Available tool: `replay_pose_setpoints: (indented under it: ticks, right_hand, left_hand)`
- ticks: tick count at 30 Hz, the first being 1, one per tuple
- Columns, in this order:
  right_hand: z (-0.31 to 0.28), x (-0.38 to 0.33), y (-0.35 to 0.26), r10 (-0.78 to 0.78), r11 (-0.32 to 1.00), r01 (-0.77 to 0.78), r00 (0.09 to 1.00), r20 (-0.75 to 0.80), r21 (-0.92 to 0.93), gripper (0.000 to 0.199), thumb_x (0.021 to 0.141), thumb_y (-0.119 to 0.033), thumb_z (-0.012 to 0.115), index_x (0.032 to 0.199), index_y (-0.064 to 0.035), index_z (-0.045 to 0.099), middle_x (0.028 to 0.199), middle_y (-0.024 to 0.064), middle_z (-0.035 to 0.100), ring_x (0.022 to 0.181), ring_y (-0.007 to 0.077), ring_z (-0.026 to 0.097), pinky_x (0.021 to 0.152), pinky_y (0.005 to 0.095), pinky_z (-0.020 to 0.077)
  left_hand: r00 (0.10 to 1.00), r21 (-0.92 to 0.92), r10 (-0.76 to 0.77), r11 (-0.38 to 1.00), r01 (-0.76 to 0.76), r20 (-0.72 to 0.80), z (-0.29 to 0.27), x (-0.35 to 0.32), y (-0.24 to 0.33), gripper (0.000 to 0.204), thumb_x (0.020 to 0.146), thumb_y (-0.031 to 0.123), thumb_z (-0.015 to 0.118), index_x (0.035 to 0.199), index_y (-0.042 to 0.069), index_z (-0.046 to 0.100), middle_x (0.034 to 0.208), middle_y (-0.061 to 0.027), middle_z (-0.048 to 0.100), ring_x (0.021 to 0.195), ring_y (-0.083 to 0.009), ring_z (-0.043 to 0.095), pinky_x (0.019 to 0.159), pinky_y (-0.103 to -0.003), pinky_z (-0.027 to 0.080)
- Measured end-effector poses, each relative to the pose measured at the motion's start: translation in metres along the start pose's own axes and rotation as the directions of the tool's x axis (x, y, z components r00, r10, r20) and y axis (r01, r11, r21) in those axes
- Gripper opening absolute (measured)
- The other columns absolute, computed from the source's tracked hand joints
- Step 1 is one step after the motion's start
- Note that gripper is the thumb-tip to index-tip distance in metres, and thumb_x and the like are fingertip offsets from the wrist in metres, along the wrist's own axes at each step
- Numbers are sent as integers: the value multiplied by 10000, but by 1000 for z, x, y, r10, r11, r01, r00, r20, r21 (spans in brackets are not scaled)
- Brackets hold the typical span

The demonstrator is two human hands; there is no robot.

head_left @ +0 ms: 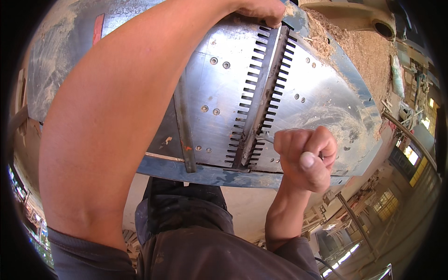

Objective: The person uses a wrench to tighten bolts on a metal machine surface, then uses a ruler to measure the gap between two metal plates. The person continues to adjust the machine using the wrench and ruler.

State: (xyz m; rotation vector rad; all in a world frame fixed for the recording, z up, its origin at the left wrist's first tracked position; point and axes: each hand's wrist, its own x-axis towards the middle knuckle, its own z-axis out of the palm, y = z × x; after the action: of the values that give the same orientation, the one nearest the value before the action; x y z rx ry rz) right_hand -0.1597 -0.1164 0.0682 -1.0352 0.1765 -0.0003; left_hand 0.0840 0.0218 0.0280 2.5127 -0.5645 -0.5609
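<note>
A long metal cutter block (263, 95) runs away from me in the slot between two toothed steel table plates of a planing machine. At its far end is my left hand (262, 10), fingers curled down against the end of the block; what they grip is hidden. My right hand (305, 156) is closed in a fist over the near right plate (322, 107). Out of that fist toward the block sticks the slim silver end of a wrench (266, 137), which meets the block's right side near its closer end. The rest of the wrench is hidden in my palm.
A dark metal fence bar (183, 121) lies across the left plate. Wood shavings (322, 35) are heaped along the far right edge, beside a rounded housing with a round opening (383, 29). The machine's blue front edge (210, 176) is close to my body.
</note>
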Motion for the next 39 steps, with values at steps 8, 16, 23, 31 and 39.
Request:
replay_pose_setpoints:
  ticks: [8,16,23,31,39]
  right_hand:
    - [-6,19,3,47,999,-45,948,314,-14,336,585,-6,634,578,-96,310,494,35,393,409,186,292,460,346,201]
    - [3,16,9,99,991,-54,905,413,-120,323,463,-9,544,549,-77,241,500,38,286,407,243,265,470,367,158]
    - [2,7,6,127,964,-4,884,449,-266,333,474,-33,566,564,-66,247,536,53,299,455,272,293,493,384,198]
    - [16,-49,25,-224,944,183,967,-125,-275,321,862,-134,715,747,-75,421,690,55,516,619,186,419,607,390,330]
    - [24,-44,44,-374,908,297,892,-254,-295,344,928,53,625,739,-88,374,625,23,442,580,133,333,564,362,317]
  left_hand:
    - [998,-7,10,1000,-10,62,-7,4,-3,1120,681,403,762,1621,28,283,1657,-204,334,1545,-362,264,1273,-504,137]
    - [1000,18,20,1000,-20,1,0,4,-5,1122,679,397,765,1622,28,282,1655,-198,342,1537,-359,276,1258,-497,160]
    - [998,51,7,999,-4,-55,2,-10,4,1141,689,403,774,1637,39,254,1678,-194,300,1561,-361,226,1274,-505,125]
    - [998,21,-16,1000,15,54,-4,7,2,1123,673,406,788,1616,36,303,1647,-211,346,1549,-367,254,1274,-514,134]
    - [996,-19,-7,1000,8,89,-13,4,2,1087,622,383,810,1557,26,387,1507,-258,506,1465,-404,391,1241,-513,219]
